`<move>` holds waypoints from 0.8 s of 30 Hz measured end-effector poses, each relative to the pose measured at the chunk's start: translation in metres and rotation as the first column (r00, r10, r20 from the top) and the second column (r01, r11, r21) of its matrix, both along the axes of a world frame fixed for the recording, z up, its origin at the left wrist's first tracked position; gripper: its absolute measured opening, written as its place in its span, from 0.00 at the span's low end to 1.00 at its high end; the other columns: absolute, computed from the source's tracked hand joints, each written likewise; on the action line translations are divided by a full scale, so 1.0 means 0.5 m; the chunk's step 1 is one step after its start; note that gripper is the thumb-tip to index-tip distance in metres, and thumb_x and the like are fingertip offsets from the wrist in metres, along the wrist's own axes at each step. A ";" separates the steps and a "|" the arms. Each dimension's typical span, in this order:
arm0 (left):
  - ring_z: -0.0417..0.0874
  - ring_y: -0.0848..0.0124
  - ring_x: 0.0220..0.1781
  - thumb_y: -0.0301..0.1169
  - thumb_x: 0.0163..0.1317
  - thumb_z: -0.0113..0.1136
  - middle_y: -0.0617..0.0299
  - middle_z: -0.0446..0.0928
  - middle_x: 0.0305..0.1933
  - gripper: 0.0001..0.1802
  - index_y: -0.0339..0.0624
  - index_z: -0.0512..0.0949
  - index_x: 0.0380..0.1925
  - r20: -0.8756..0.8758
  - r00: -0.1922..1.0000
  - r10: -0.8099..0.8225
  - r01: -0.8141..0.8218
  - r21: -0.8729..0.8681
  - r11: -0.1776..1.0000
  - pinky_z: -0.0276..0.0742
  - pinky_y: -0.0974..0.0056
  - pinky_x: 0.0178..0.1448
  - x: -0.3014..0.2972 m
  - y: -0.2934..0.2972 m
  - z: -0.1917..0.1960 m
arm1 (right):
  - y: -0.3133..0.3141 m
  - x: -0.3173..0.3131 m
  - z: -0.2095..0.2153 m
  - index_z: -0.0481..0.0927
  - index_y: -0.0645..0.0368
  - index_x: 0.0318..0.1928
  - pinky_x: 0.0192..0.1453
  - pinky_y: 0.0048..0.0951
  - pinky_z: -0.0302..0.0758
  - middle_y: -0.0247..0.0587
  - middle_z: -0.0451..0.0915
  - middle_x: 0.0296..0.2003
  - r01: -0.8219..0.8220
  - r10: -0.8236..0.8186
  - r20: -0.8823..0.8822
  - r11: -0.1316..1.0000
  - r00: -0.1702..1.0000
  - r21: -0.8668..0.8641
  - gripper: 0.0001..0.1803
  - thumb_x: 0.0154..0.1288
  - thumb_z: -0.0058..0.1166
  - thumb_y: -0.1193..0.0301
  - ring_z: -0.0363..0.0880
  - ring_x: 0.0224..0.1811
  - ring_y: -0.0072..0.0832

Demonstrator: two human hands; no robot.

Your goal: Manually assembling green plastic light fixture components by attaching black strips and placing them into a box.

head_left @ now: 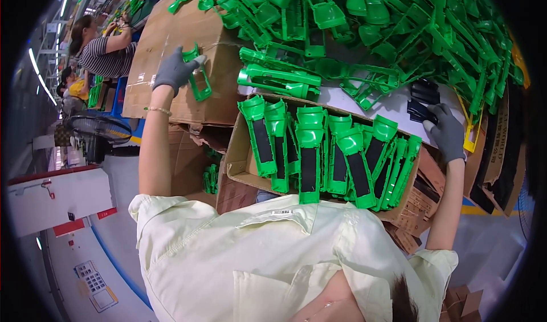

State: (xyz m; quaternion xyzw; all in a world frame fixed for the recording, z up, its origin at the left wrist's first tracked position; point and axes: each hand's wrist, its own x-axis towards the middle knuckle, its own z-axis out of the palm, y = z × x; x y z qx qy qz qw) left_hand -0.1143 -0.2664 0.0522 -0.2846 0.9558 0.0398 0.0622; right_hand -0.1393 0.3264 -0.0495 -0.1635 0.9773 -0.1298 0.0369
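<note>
My left hand, in a grey glove, is closed on a green plastic frame over a brown cardboard surface. My right hand, also gloved in grey, is at the far right of the white tabletop. Its fingers and thumb close on the near end of a black strip. More black strips lie just beyond. Between my arms stands an open cardboard box with several green plastic housings upright in it, many with a black panel.
A large heap of green plastic parts covers the far side. Two green parts lie behind the box. A black fan stands at the left, with a person in a striped shirt beyond it. Cardboard flaps rise at the right.
</note>
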 end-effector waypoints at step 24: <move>0.76 0.78 0.27 0.29 0.56 0.59 0.63 0.78 0.32 0.11 0.38 0.76 0.39 -0.267 0.963 -0.038 0.213 0.667 0.714 0.67 0.76 0.27 0.118 -0.057 0.141 | 0.057 0.018 -0.036 0.77 0.51 0.43 0.36 0.29 0.75 0.31 0.79 0.37 0.029 -0.085 -0.268 0.978 0.960 -0.206 0.12 0.59 0.56 0.66 0.80 0.35 0.30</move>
